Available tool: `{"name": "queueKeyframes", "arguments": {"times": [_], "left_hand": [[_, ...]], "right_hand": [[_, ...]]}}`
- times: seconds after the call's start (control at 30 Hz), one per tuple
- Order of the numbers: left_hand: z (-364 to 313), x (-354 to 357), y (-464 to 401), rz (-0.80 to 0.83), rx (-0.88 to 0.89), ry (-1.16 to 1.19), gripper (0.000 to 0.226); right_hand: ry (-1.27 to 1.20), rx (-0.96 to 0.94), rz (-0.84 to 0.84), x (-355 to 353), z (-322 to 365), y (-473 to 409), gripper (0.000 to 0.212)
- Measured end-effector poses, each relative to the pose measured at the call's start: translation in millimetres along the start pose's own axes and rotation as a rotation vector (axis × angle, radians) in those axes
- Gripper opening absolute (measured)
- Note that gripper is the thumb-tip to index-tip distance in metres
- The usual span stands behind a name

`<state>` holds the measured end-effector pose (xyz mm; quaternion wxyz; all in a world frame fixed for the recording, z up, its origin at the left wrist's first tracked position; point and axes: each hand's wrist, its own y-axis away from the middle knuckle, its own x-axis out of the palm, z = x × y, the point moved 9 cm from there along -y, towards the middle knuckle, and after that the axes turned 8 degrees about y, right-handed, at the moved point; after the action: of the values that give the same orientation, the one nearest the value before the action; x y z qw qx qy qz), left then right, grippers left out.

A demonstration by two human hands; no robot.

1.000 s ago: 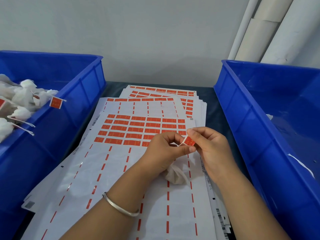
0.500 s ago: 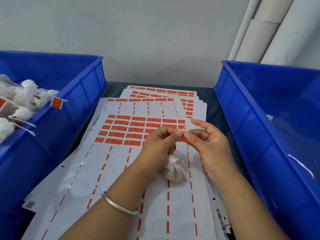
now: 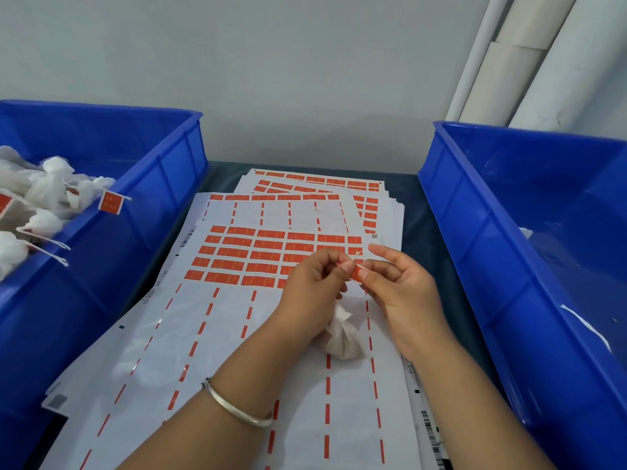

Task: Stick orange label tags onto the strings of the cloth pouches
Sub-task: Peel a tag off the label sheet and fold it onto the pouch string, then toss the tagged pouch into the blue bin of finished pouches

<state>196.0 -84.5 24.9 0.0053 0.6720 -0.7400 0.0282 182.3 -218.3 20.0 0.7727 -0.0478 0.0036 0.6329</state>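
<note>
both hands meet just above the label sheets: the left hand (image 3: 314,279) and the right hand (image 3: 400,286) each close a thumb-and-forefinger grip on the same small orange label tag (image 3: 355,275), pinching it from opposite sides, the other fingers of the right hand spread loose. a pale bit of string (image 3: 357,255) pokes up out of the pinch, so the tag looks folded around the string and pressed to make its glue take; that is a judgement, as the fold itself is hidden by the fingertips. the cloth pouch (image 3: 341,335) sits below the hands, resting on the top sheet, probably let lie there so only its string needs lifting. around it spreads the top label sheet (image 3: 237,259), its near part already stripped to bare backing with orange dashes, the unused tags left in rows at the far side within easy reach. more sheets (image 3: 315,184) are stacked beneath on the dark surface (image 3: 412,212). the tags carry pale print too small to read; barcodes and a line of digits along the sheet edges are not legible either. the left blue bin (image 3: 163,171) holds tagged pouches (image 3: 44,195), one showing its tag (image 3: 110,201), likely the finished pile. the right blue bin (image 3: 509,215) stands opposite, its contents mostly out of view.
</note>
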Motion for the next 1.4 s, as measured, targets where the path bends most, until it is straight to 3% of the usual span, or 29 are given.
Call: {"name": "queueKeyframes", "arguments": {"times": [0.23,0.4,0.57,0.73,0.97,1.13,1.4], "left_hand": [[2.5,4.5,2.5,0.071,-0.039,0.039,0.009],[3.1,19.8,12.6,0.302,-0.034,-0.158,0.003],[9.0,25.7,17.7,0.387,-0.025,-0.263,0.023],[-3.7,5.6,4.2,0.228,0.018,-0.170,0.028],[-42.3,-26.3,-7.7,-0.052,0.072,-0.166,0.017],[-109.7,-46.6,8.8,-0.201,0.274,-0.415,0.030],[-248.4,-96.7,72.2,-0.441,0.645,-0.446,0.011]], "right_hand": [[-0.184,0.086,-0.092,-9.3,-18.6,-5.4,0.029],[-0.256,0.110,-0.173,-18.3,-27.4,-8.6,0.024],[-0.250,0.117,-0.260,-26.0,-34.4,-8.0,0.017],[-0.310,0.139,-0.255,-26.8,-36.1,-8.3,0.015],[-0.055,0.047,-0.228,-18.3,-26.4,-6.4,0.017],[0.025,0.047,-0.230,-18.0,-26.5,-6.0,0.017],[0.193,0.032,-0.226,-13.3,-20.5,-1.8,0.015]]}}
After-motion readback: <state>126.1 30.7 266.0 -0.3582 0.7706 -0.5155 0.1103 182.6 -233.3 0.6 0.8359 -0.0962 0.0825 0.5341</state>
